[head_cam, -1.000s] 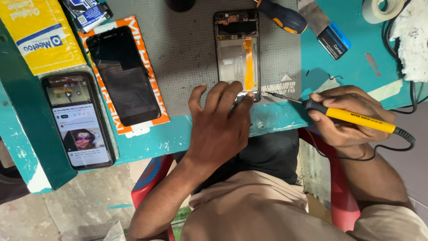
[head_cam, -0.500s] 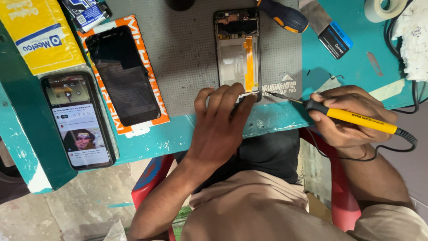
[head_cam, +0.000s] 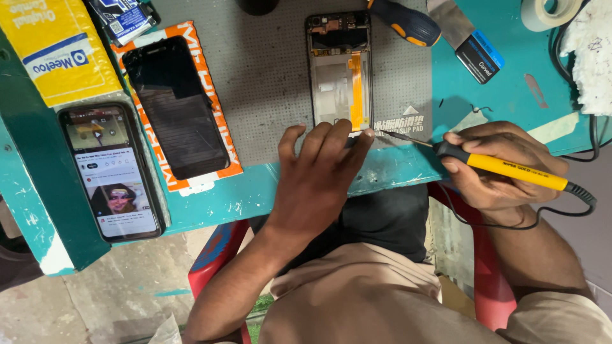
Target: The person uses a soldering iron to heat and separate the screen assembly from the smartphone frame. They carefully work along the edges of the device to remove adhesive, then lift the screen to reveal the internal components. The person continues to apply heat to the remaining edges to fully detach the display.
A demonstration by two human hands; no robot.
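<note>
An opened phone frame (head_cam: 338, 64) with an orange flex cable lies on a grey slip pad (head_cam: 268, 83). My left hand (head_cam: 315, 181) rests over the frame's near end, fingertips pressing on its lower edge. My right hand (head_cam: 503, 169) grips a yellow-handled soldering iron (head_cam: 510, 171); its thin tip points left and sits just right of the frame's near end, close to my left fingertips. What lies under my left fingers is hidden.
A black phone screen (head_cam: 175, 105) lies on an orange packet. A lit phone (head_cam: 115, 172) sits on the teal bench (head_cam: 491, 95) at left, beside a yellow box (head_cam: 57, 48). At the back are a screwdriver (head_cam: 405, 22), a metal scraper (head_cam: 468, 41), a tape roll (head_cam: 548, 11) and white cloth (head_cam: 593, 44).
My left hand has shifted slightly over the frame's near end. The soldering iron stays in nearly the same place.
</note>
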